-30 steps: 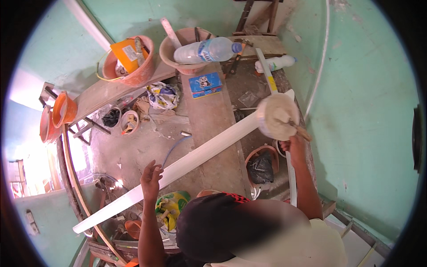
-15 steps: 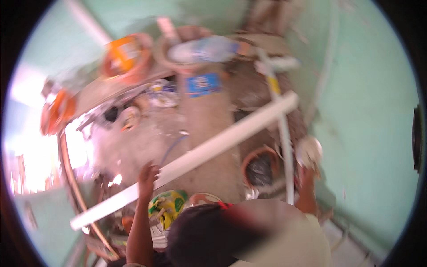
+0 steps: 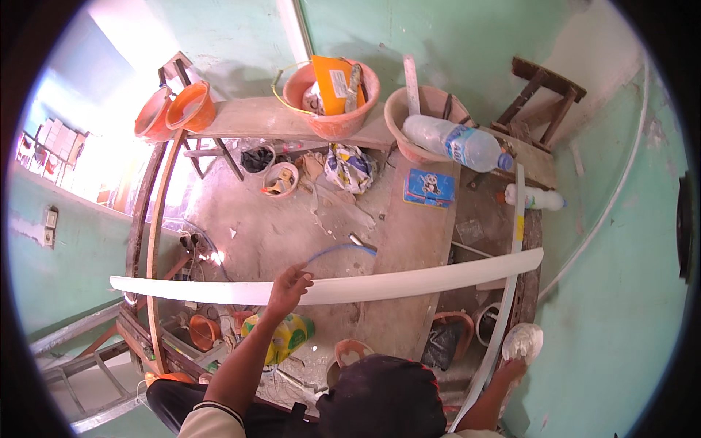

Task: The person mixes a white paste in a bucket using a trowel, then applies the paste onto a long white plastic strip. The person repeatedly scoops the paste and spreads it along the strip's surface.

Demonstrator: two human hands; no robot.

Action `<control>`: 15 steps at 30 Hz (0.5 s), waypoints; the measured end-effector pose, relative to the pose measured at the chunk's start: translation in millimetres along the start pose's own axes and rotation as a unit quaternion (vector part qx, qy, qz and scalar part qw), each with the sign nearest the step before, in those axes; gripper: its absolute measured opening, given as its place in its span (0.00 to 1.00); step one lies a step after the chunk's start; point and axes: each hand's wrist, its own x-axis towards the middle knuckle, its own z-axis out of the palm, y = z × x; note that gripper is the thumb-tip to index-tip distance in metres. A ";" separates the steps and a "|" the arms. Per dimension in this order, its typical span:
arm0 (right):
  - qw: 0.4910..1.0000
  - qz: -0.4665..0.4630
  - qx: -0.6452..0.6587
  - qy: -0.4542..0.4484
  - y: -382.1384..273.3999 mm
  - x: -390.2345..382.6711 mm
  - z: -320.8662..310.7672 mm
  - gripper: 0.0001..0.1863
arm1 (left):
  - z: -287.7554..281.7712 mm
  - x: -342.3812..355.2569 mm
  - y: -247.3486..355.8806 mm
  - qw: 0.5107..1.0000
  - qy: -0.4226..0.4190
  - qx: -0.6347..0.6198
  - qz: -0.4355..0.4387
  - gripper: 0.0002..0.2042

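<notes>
A long white strip (image 3: 409, 285), like a length of moulding, spans the middle of the view nearly level. My left hand (image 3: 290, 287) is closed on it left of its middle, fingers curled over the far edge. Down at the right, beside the green wall, my right hand (image 3: 515, 369) holds a round whitish bowl-like thing (image 3: 523, 342) smeared with white; its exact kind is unclear, and part of the fingers is hidden. Under the strip's right end passes a narrow pale straightedge (image 3: 504, 310) with a yellow patch. A dark cap (image 3: 381, 398) covers the lower middle.
A plank (image 3: 241, 119) at the back bears orange buckets (image 3: 332, 128), a pale tub (image 3: 394, 120) and a large plastic bottle (image 3: 456, 140). A blue box (image 3: 428, 187) lies on a wide board (image 3: 405, 241). Below are a yellow-green bag (image 3: 292, 337) and a ladder (image 3: 80, 379).
The view has turned and sharpened. The strip, slanted up to the right before, now lies almost level. My left hand stays on it, and the right hand keeps the whitish bowl-like thing.
</notes>
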 end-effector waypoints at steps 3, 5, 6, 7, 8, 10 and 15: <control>0.940 -0.264 -0.071 -0.207 -21.0 -148.8 94.3 0.24 | -17.8 -13.3 5.8 0.999 0.035 -0.004 -0.014 0.25; 0.877 -0.288 -0.069 -0.378 -54.0 -267.8 161.4 0.21 | -17.5 -10.4 7.1 0.999 0.043 -0.020 -0.016 0.26; 0.852 -0.277 -0.049 -0.441 -54.1 -287.8 199.7 0.15 | -7.1 -1.6 7.7 0.999 0.030 -0.037 -0.007 0.26; 0.809 -0.261 -0.057 -0.524 -74.9 -376.9 225.9 0.17 | -17.5 -9.0 2.2 0.998 0.044 -0.040 -0.010 0.26; 0.761 -0.228 -0.052 -0.605 -75.8 -403.9 263.5 0.15 | -15.2 -6.2 1.8 0.998 0.040 -0.052 -0.002 0.26; 0.701 -0.308 -0.010 -0.643 -72.2 -484.8 339.3 0.11 | -19.2 -11.1 2.1 0.997 0.052 -0.065 0.002 0.26; 0.697 -0.015 -0.060 -0.715 -97.6 -619.2 488.0 0.32 | -49.9 -39.5 -8.3 0.987 0.119 -0.108 0.002 0.22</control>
